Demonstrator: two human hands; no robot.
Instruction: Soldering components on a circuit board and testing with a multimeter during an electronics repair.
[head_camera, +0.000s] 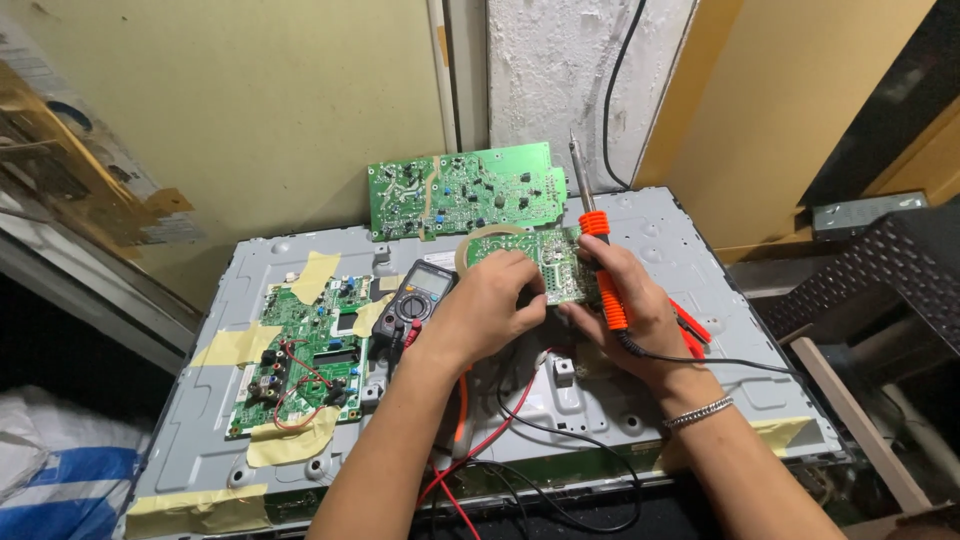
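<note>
Head camera looks steeply down, close over the grey metal panel (640, 400), facing the wall.

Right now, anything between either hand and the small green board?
Nothing visible. The left hand and right hand both grip the small green circuit board directly, and the right hand also holds the orange-handled soldering iron, tip up. The multimeter lies just left of it.

- Metal back panel (700, 400) lies flat, centre.
- Taped mainboard (305, 355) on it, at 9 o'clock.
- Multimeter (415, 305) just right of the mainboard.
- Small board (560, 265) at centre.
- Leaning board (465, 190) at 12 o'clock, against the wall (250, 100).
</note>
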